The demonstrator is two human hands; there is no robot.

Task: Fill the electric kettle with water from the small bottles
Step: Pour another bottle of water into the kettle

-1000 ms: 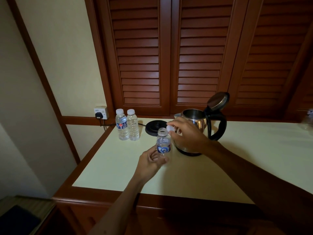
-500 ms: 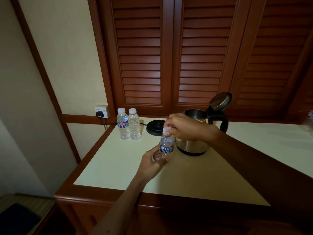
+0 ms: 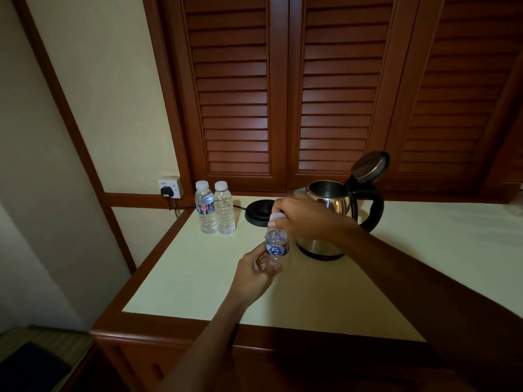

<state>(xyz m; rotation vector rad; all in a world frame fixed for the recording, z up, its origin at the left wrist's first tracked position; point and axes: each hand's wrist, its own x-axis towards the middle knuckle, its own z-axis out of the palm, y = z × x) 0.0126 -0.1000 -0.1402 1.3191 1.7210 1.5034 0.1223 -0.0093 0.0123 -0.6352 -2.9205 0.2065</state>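
Observation:
My left hand (image 3: 254,274) grips the lower body of a small clear bottle (image 3: 276,246) with a blue label, held upright above the cream tabletop. My right hand (image 3: 304,219) is closed over the bottle's white cap (image 3: 276,217), on the bottle's neck. Just behind stands the steel electric kettle (image 3: 329,199), lid (image 3: 369,166) flipped up, black handle to the right. It sits on the table, off its black base (image 3: 259,212), which lies to its left. Two capped small bottles (image 3: 215,207) full of water stand side by side at the back left.
A plug sits in the wall socket (image 3: 170,188) at the back left, its cord running to the base. Dark louvred wooden doors (image 3: 283,94) rise behind the table (image 3: 198,278). The table's wooden front edge is near me; a clear plastic item (image 3: 516,206) shows at the far right.
A second ago the bottle was open with the cap in my right fingers beside it. The right hand brought the cap down onto the neck and now covers it. The view shifted slightly.

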